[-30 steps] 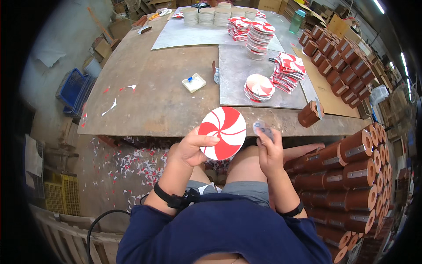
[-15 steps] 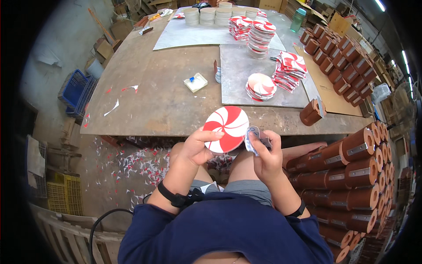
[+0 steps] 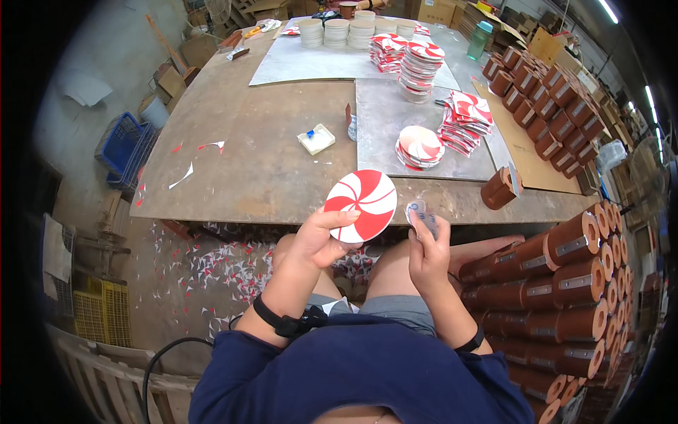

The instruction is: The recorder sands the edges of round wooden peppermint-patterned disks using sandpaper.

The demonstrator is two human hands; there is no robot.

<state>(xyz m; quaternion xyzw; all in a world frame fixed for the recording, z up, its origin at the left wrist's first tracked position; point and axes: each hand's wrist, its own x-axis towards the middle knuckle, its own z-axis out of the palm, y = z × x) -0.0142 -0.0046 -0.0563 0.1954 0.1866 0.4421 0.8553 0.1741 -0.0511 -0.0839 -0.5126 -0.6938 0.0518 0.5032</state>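
My left hand (image 3: pixel 321 240) grips a round disc (image 3: pixel 367 199) with a red and white swirl, thumb on its face and fingers beneath. It is held over the table's near edge, above my lap. To its right, my right hand (image 3: pixel 431 247) pinches a small folded piece of sandpaper (image 3: pixel 424 212), greyish with blue print on its back. The sandpaper and the disc are apart. On the table beyond, a low stack of round swirl discs (image 3: pixel 420 147) lies on a grey board, beside a pile of square swirl sheets (image 3: pixel 466 120).
A taller disc stack (image 3: pixel 421 67) and several pale round stacks (image 3: pixel 337 33) stand farther back. A small white dish (image 3: pixel 316 139) sits mid-table. One brown pot (image 3: pixel 499 189) stands at the right edge; piled brown pots (image 3: pixel 558 283) rise beside my right arm. Scraps (image 3: pixel 219 272) litter the floor.
My right hand has drawn the sandpaper away from the disc's edge to the right and turned. The left hand and disc have shifted slightly left.
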